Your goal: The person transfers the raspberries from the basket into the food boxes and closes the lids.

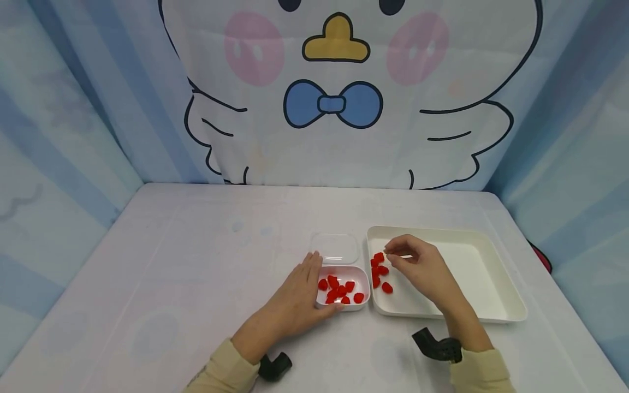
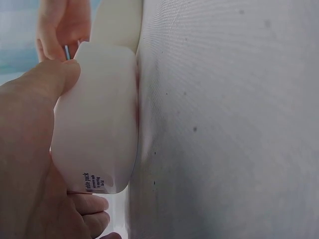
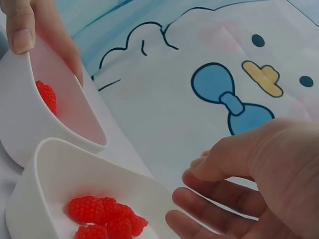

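Observation:
My left hand [image 1: 297, 297] grips a small white container [image 2: 97, 114], its thumb on the near rim and its fingers along the left side. Inside lie several red raspberries [image 1: 341, 291], one of which shows in the right wrist view. Beside the container, touching or nearly so, stands a wide white tray [image 1: 472, 273] with more raspberries [image 3: 102, 211] gathered at its left end. My right hand [image 1: 417, 267] hovers over that end, fingers loosely bent. Between its fingertips [image 3: 199, 167] no raspberry shows in the right wrist view.
A clear plastic lid [image 1: 335, 248] lies flat behind the small container. Patterned curtains [image 1: 64, 136] border the white table [image 1: 162, 262] at the back and sides. Dark wrist mounts [image 1: 437, 346] sit below both hands.

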The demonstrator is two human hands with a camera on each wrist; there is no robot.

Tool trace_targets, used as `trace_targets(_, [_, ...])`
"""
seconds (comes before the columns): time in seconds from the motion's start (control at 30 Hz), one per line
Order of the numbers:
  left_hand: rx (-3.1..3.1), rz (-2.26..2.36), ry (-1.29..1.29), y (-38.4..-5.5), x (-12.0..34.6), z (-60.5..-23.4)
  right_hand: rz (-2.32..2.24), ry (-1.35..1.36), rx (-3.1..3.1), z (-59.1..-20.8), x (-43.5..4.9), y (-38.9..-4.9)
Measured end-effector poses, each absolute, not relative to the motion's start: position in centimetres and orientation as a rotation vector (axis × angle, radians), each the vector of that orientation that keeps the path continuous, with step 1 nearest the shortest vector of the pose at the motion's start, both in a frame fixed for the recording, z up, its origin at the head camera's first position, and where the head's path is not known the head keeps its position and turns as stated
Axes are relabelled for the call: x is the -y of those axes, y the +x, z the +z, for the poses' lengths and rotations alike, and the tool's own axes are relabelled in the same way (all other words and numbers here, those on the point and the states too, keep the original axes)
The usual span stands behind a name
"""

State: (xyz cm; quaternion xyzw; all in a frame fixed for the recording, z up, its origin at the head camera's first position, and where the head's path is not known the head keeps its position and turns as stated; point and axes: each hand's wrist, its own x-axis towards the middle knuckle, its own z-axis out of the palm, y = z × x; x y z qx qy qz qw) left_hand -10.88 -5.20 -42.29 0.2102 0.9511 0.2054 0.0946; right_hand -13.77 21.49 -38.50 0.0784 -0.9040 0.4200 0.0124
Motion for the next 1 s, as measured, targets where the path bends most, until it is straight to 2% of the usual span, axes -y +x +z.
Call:
trace_targets(0.67, [-2.819,0.626,0.61,-10.9,5.2,-42.4,1.302,0.264,2.957,-39.0,-22.0,-14.0])
trace_targets(1.0, [-2.815,0.624,0.606,-10.9,5.2,-42.5,1.326,0.397,2.996,-39.7,-22.4,-14.1])
